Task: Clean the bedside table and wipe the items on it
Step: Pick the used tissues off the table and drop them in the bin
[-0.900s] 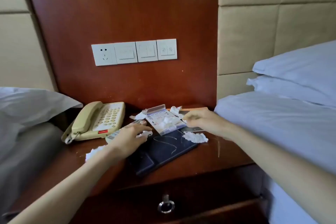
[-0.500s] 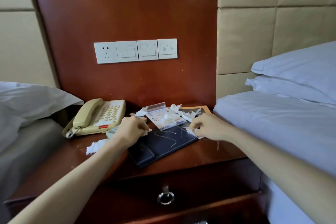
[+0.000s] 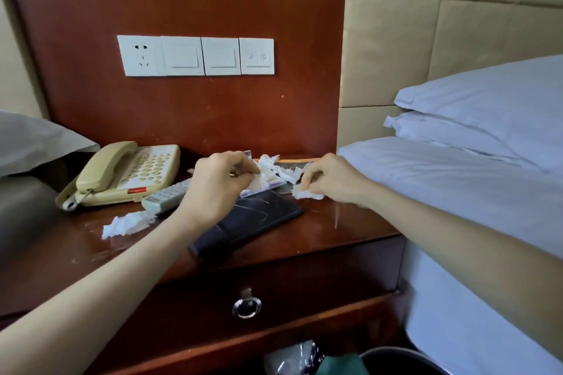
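Nearest us, at the lower edge, we see the dark rim of a bin. Crumpled clear plastic and a green item lie just beside that rim; we cannot tell whether they sit inside it. Above is the closed drawer with its ring pull hanging at the middle.

On the wooden table a dark folder lies flat and askew near the front. A white tissue strip lies to its left, apart from it.

Both forearms reach in over the front edge. The left hand hovers over the far end of the folder, fingers curled, tips down on the pale leaflet. Its grip is narrow, but we cannot tell whether it holds anything. The right hand has its fingers curled down onto a tissue wad resting on the table beside the folder; this grip is narrow and closed on the wad.

Left of the left hand we see a remote, partly under the wrist. Behind the remote is a beige phone, handset in its cradle. More tissue scraps lie between the hands and toward the back wall.

Farthest, we see a white switch panel on the wooden wall. At right is a bed carrying stacked pillows.
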